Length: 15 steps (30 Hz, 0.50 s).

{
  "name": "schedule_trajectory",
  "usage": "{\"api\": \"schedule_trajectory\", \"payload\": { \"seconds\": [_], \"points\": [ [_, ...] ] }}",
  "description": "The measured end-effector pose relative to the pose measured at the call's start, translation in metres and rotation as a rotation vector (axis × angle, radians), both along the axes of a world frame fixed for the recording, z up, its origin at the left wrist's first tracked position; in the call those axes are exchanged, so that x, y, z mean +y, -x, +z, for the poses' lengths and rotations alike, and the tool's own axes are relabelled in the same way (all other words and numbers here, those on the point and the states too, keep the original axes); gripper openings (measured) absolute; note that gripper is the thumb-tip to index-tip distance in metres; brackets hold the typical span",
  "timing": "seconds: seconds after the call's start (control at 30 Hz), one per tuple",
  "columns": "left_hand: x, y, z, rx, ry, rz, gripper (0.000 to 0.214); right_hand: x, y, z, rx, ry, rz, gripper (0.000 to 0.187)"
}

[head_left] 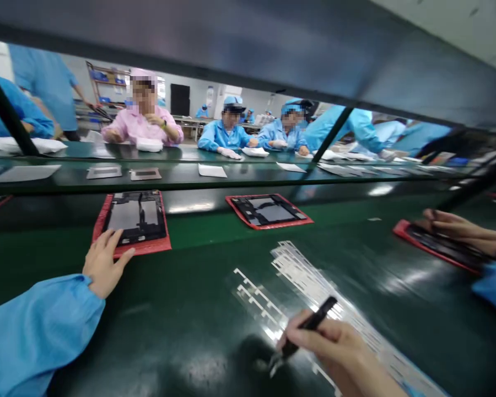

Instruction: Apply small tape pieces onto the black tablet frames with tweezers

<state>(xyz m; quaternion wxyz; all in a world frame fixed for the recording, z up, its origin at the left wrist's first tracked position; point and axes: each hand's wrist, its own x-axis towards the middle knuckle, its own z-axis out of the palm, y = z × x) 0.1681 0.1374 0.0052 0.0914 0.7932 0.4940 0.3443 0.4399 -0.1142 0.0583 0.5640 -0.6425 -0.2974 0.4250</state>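
My left hand (pixel 104 263) rests with its fingers spread on the lower left edge of an opened tablet (pixel 134 218), which lies on a red padded sleeve (pixel 163 246). In my right hand (pixel 334 347) is a black pen-like tool (pixel 310 326), its thin metallic tip pointing down and left; the tip is blurred. Under and beside that hand lies a clear strip with white adhesive pieces (pixel 258 300). A fanned stack of similar white strips (pixel 314 278) runs toward the lower right, partly hidden by my right hand.
A second opened tablet (pixel 270 209) on red wrap lies further back on the green table (pixel 169 325). At the right, a co-worker's hands (pixel 458 229) work over another tablet (pixel 438 245). A raised shelf (pixel 248 171) crosses behind, and a metal panel (pixel 215 44) hangs overhead.
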Motion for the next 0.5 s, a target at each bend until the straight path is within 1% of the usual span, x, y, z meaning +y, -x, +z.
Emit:
{"api": "schedule_trajectory", "payload": {
  "seconds": [0.07,0.1,0.17,0.23,0.27,0.33,0.37,0.43,0.5],
  "points": [
    [-0.028,-0.019,-0.002,0.075,-0.06,-0.128,0.04,0.014,-0.018,0.019,-0.127,-0.028,-0.013,0.015],
    [-0.043,-0.032,-0.003,0.113,-0.09,-0.208,0.038,0.024,-0.026,0.025,-0.189,-0.035,0.006,0.014],
    [-0.072,-0.064,-0.006,0.196,-0.148,-0.372,0.034,0.047,-0.043,0.025,-0.27,-0.077,0.036,0.015],
    [-0.097,-0.101,-0.01,0.278,-0.202,-0.482,0.032,0.073,-0.055,0.011,-0.295,-0.107,0.04,0.019],
    [-0.106,-0.119,-0.013,0.315,-0.225,-0.51,0.032,0.085,-0.058,0.002,-0.31,-0.115,0.045,0.02],
    [-0.117,-0.15,-0.02,0.386,-0.262,-0.543,0.031,0.104,-0.062,-0.019,-0.354,-0.124,0.056,0.02],
    [-0.119,-0.161,-0.024,0.419,-0.276,-0.549,0.03,0.11,-0.063,-0.029,-0.381,-0.121,0.065,0.019],
    [-0.12,-0.174,-0.031,0.474,-0.296,-0.549,0.029,0.115,-0.064,-0.043,-0.441,-0.105,0.085,0.019],
    [-0.12,-0.177,-0.037,0.512,-0.308,-0.538,0.029,0.115,-0.068,-0.048,-0.515,-0.078,0.106,0.018]
  ]
}}
